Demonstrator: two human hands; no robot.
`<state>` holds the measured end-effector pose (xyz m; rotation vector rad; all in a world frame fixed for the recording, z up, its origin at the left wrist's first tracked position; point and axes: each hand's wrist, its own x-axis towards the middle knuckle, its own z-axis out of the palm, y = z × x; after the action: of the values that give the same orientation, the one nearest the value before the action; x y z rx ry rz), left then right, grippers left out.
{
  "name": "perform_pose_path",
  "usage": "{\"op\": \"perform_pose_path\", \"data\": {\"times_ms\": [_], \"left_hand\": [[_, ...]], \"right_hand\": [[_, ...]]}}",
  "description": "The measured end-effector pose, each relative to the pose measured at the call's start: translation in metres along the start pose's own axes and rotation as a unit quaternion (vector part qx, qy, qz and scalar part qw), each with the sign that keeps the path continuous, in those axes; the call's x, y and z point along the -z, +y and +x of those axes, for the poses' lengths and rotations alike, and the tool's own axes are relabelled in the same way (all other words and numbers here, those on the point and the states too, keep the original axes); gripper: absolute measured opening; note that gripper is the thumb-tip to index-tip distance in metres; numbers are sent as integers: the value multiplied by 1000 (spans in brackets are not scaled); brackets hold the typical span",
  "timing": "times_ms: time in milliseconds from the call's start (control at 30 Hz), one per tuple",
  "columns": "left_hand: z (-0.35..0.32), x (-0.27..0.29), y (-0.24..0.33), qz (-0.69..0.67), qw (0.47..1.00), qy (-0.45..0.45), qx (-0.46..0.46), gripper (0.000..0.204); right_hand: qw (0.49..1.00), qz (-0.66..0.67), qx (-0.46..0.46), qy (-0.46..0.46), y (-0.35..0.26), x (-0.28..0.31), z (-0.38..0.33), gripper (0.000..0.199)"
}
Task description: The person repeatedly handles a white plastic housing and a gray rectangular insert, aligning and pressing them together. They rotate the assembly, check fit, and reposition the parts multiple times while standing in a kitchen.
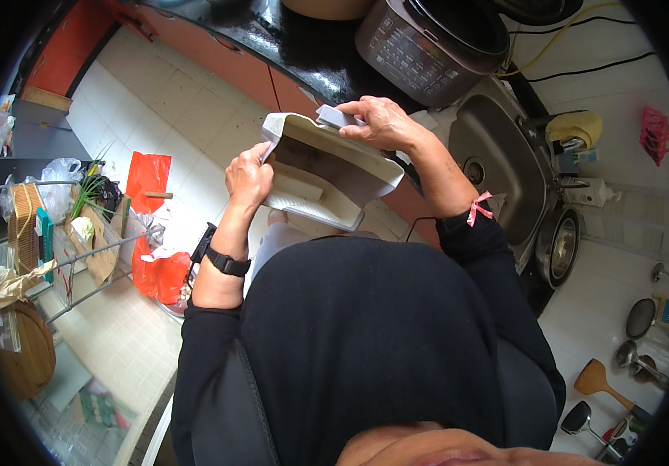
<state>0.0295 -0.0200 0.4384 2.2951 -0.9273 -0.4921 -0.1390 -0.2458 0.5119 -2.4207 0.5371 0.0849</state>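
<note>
A cream and grey plastic bin [373, 175], deep and angular, is held tilted in front of my body with its open side toward me. Dark stains mark its inside. My left hand [249, 175] is closed round the bin's left rim. At the far rim, my right hand [382, 124] pinches a small grey plastic piece [336, 117] between thumb and fingers. Whether that piece is fixed to the bin or separate, I cannot tell. Part of the bin's far side is hidden by my right hand.
A dark rice cooker [427, 54] stands on the black counter [272, 46] beyond my right hand. To the right is a steel sink [497, 144]. At the left stands a wire rack [90, 260] with vegetables and bags, next to red plastic bags [148, 182].
</note>
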Motion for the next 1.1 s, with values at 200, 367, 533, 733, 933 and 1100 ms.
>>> {"op": "perform_pose_path", "data": {"times_ms": [200,367,533,733,933,1100], "left_hand": [[0,2,2,-19,1000,-18,6,29],[0,0,1,-32,999,-22,-2,28],[-1,2,-2,-53,998,-20,18,29],[-1,7,-3,-67,996,-37,38,28],[-1,-1,-14,-78,995,-41,35,28],[0,-7,-24,-120,991,-41,37,29]], "right_hand": [[999,30,19,-5,1,6,-8,43],[998,10,-6,-56,11,-18,-2,52],[1000,4,12,22,25,-28,-7,81],[995,76,-56,11,39,-20,-26,96],[992,112,-50,39,42,-33,-37,70],[988,133,-47,66,39,-44,-39,56]]}}
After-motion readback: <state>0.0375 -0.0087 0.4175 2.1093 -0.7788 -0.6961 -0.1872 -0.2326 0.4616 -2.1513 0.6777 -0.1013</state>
